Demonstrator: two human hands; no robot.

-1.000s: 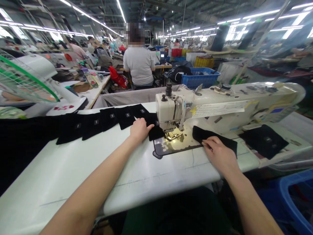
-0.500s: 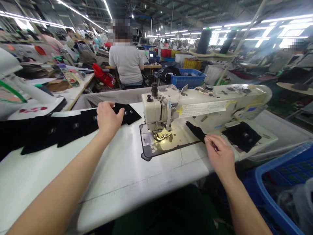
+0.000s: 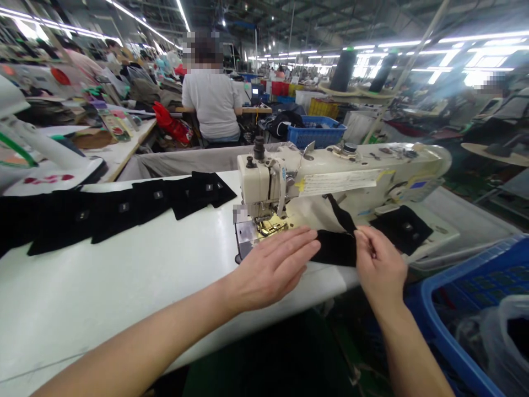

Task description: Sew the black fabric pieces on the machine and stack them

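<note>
My left hand (image 3: 281, 264) is just in front of the sewing machine's needle area, its fingers stretched out and its thumb hidden. The fingertips touch or overlap the left end of a black fabric piece (image 3: 335, 248) on the machine bed. My right hand (image 3: 379, 256) pinches black fabric at the right end of that piece. A narrow black strip of fabric (image 3: 342, 214) rises from the pinch toward the machine arm; whether it belongs to the same piece I cannot tell. The lit presser foot (image 3: 273, 227) has no fabric visible under it.
Overlapping black fabric pieces (image 3: 124, 208) with small pale labels line the left tabletop. Another black piece (image 3: 403, 227) lies right, by the sewing machine (image 3: 330, 171). A blue basket (image 3: 444, 325) holding clear plastic stands at lower right. A co-worker (image 3: 210, 105) sits ahead.
My left hand has left the row of black pieces and moved right, in front of the needle area. More black fabric now shows between my hands. My right hand keeps its pinch, slightly shifted.
</note>
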